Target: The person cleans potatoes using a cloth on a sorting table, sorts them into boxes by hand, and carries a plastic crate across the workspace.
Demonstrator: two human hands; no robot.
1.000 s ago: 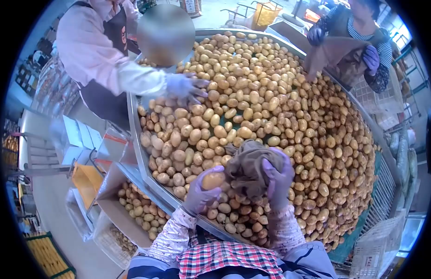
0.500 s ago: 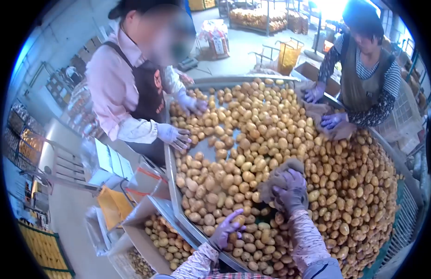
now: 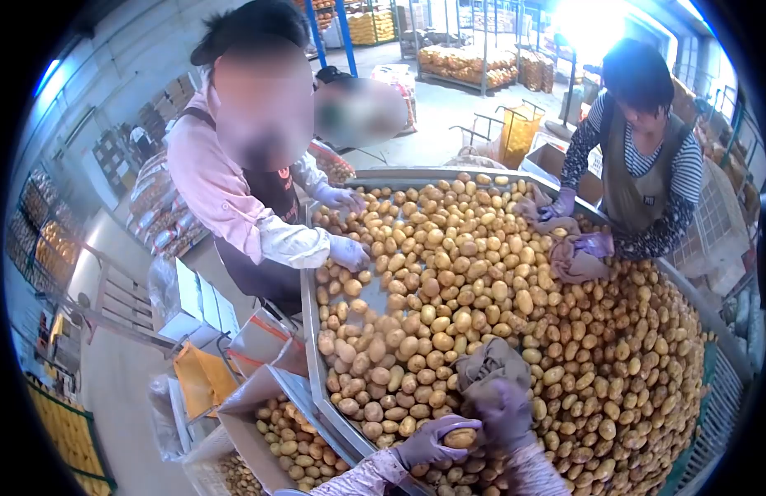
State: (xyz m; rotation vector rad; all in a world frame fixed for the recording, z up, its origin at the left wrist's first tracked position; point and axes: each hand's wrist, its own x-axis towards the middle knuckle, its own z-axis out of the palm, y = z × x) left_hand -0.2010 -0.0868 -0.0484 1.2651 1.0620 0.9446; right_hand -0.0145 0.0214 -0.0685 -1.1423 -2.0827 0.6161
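My left hand (image 3: 432, 441), in a purple glove, is closed around a potato (image 3: 460, 438) near the front edge of the metal table (image 3: 315, 364). Just right of it, my right hand (image 3: 505, 413), gloved too and slightly blurred, holds a grey-brown cloth (image 3: 494, 366) that is bunched up on the potatoes. A large heap of potatoes (image 3: 598, 355) covers much of the tabletop around both hands.
Across the left edge, a person in pink (image 3: 226, 194) has both gloved hands among the potatoes. Another person (image 3: 639, 165) at the back right handles a brown cloth (image 3: 577, 258). A cardboard box (image 3: 255, 438) of potatoes stands beside the table's left edge.
The view has tilted up. My right hand and its cloth have come closer to my left hand, whose fingers have closed around a potato. The person in pink has moved a hand onto the potatoes.
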